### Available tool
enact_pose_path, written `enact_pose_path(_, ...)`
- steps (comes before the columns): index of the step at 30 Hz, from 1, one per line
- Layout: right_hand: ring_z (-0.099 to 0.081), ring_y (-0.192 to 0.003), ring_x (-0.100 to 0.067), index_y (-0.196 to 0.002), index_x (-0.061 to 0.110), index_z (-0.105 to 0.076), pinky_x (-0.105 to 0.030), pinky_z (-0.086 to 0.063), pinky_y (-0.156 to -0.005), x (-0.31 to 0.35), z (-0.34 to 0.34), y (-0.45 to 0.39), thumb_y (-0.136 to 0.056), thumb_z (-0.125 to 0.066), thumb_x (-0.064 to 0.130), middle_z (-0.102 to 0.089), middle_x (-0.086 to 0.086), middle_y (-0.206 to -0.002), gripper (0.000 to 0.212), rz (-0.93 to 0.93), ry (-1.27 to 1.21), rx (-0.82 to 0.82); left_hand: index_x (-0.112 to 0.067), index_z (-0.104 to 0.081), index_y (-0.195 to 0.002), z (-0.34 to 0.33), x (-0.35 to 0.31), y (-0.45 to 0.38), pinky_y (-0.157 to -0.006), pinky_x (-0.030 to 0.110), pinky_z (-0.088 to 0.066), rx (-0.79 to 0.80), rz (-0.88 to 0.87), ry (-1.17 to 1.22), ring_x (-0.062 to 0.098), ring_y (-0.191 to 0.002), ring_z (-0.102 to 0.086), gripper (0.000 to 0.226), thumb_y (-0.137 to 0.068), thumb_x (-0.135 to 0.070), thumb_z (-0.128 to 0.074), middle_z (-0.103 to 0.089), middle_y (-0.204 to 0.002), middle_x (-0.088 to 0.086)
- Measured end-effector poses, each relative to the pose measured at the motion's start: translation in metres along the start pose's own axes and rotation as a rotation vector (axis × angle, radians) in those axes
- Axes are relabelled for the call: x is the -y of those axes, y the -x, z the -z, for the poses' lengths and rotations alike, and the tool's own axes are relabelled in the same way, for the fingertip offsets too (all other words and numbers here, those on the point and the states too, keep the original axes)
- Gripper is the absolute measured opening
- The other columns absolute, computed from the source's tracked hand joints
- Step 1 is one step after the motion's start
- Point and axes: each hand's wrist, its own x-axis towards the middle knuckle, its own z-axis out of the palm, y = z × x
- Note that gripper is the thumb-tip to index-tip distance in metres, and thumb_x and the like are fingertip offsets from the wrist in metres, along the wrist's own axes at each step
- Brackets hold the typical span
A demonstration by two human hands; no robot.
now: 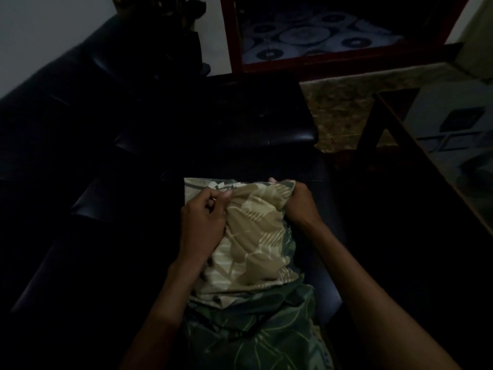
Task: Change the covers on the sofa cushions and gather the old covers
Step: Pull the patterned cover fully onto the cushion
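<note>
Cushion (pixel 250 236) in a beige cover with a pale leaf print lies on the seat of a dark sofa (pixel 218 129), close in front of the person and reaching away from them. Its near end sits on or in bunched dark green fabric (pixel 256 329) with thin leaf outlines; whether that green cloth is a second cover or the same one turned inside out cannot be told. The green cloth runs off the bottom edge of the view.

The left hand (pixel 202 217) rests on the cushion's left side near the far end, fingers curled and pinching a fold of the beige cloth between thumb and fingertips. The right hand (pixel 296 201) clutches the far right corner, fingers wrapped over the edge so that most of them are hidden behind the cloth. A flat strip of the cover shows past the left hand at the far left corner.

The room is very dim. The sofa's backrest and arm merge into black, and a dark shape at the top left cannot be made out. Right of the sofa, a speckled tan rug (pixel 344 108) covers part of the floor. A glass-topped table (pixel 437 145) with a dark frame is cut off at the right edge. At the top, a red-brown frame (pixel 346 60) surrounds cloth printed with circles.
</note>
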Motion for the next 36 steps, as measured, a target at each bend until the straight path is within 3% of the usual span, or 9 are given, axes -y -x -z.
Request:
enact_pose_path(4, -0.064, -0.078, -0.012, -0.071, 0.023, -0.063, -0.026, -0.052, -0.069, -0.001, 0.008, -0.01, -0.096, -0.063, 0.017, -0.067, 0.004, -0.08, 0.026, -0.041, 0.205, 0.127, -0.017, -0.066, -0.075, -0.004, -0.001, -0.005, -0.062, 0.045, -0.053, 0.066, 0.0, -0.001, 0.019, -0.064, -0.064, 0.031, -0.097, -0.039, -0.062, -0.064, -0.064, 0.006)
enact_pose_path(7, -0.052, -0.059, 0.003, -0.059, 0.025, -0.054, -0.015, -0.043, -0.055, 0.009, 0.016, -0.015, -0.094, -0.066, 0.012, -0.058, 0.012, -0.065, 0.039, 0.015, 0.225, 0.172, -0.019, -0.065, -0.076, 0.001, -0.006, -0.011, -0.058, 0.037, -0.051, 0.085, -0.064, -0.072, 0.01, -0.059, -0.061, 0.027, -0.097, -0.036, -0.062, -0.063, -0.062, -0.003)
enact_pose_path(10, -0.054, -0.059, 0.004, -0.062, 0.019, -0.058, -0.026, -0.048, -0.06, 0.011, 0.015, -0.016, -0.094, -0.069, 0.018, -0.062, 0.009, -0.066, 0.034, 0.063, 0.268, 0.201, -0.026, -0.072, -0.099, 0.009, -0.017, -0.026, -0.076, 0.022, -0.052, 0.155, -0.164, -0.077, -0.002, -0.085, -0.065, 0.009, -0.096, -0.03, -0.064, -0.07, -0.093, -0.013)
enact_pose_path(12, -0.058, -0.06, 0.006, -0.065, 0.021, -0.059, -0.024, -0.05, -0.062, 0.014, 0.012, -0.013, -0.096, -0.069, 0.02, -0.064, 0.006, -0.069, 0.032, 0.096, 0.213, 0.179, -0.029, -0.075, -0.11, 0.008, -0.028, -0.04, -0.085, 0.015, -0.05, 0.304, -0.168, -0.054, -0.004, -0.1, -0.063, 0.018, -0.098, -0.034, -0.062, -0.069, -0.109, -0.015)
enact_pose_path(15, -0.058, -0.054, 0.011, -0.071, 0.02, -0.059, -0.011, -0.044, -0.053, 0.016, 0.008, -0.004, -0.098, -0.066, 0.021, -0.063, 0.006, -0.068, 0.028, 0.095, 0.123, 0.112, -0.03, -0.079, -0.097, -0.002, -0.042, -0.055, -0.084, 0.02, -0.053, 0.561, -0.033, 0.055, -0.002, -0.093, -0.069, 0.02, -0.096, -0.041, -0.062, -0.076, -0.096, -0.013)
enact_pose_path(22, -0.067, -0.093, -0.009, -0.103, 0.009, -0.077, -0.025, -0.051, -0.076, -0.003, 0.003, 0.01, -0.092, -0.07, 0.013, -0.075, 0.001, -0.098, 0.014, 0.097, 0.133, 0.013, -0.024, -0.079, -0.077, -0.015, -0.017, -0.06, -0.07, 0.023, -0.053, 0.429, 0.053, 0.138, 0.003, -0.073, -0.07, 0.017, -0.092, -0.027, -0.071, -0.076, -0.073, -0.008)
enact_pose_path(26, -0.073, -0.088, -0.018, -0.092, 0.009, -0.077, -0.047, -0.06, -0.079, -0.015, 0.0, 0.012, -0.095, -0.066, 0.013, -0.077, -0.004, -0.089, 0.012, -0.007, 0.034, 0.011, -0.029, -0.076, -0.075, -0.016, -0.007, -0.058, -0.07, 0.015, -0.053, 0.412, 0.008, 0.131, -0.001, -0.074, -0.07, 0.019, -0.092, -0.019, -0.072, -0.074, -0.072, -0.016)
enact_pose_path(31, -0.067, -0.083, -0.004, -0.09, 0.018, -0.069, -0.023, -0.055, -0.077, -0.023, 0.002, 0.048, -0.098, -0.066, 0.023, -0.074, 0.007, -0.086, 0.01, -0.02, -0.333, -0.136, -0.023, -0.074, -0.086, -0.011, 0.007, -0.05, -0.072, 0.014, -0.052, 0.4, 0.021, 0.302, -0.002, -0.081, -0.07, 0.019, -0.092, -0.006, -0.068, -0.075, -0.08, -0.018)
enact_pose_path(36, -0.068, -0.086, -0.008, -0.087, 0.024, -0.071, -0.029, -0.054, -0.082, -0.056, 0.0, 0.074, -0.095, -0.064, -0.003, -0.075, 0.004, -0.088, 0.029, 0.037, -0.259, -0.185, -0.026, -0.072, -0.095, -0.025, 0.003, -0.042, -0.085, 0.017, -0.052, 0.394, -0.089, 0.302, 0.001, -0.096, -0.069, 0.027, -0.092, 0.0, -0.066, -0.074, -0.094, -0.014)
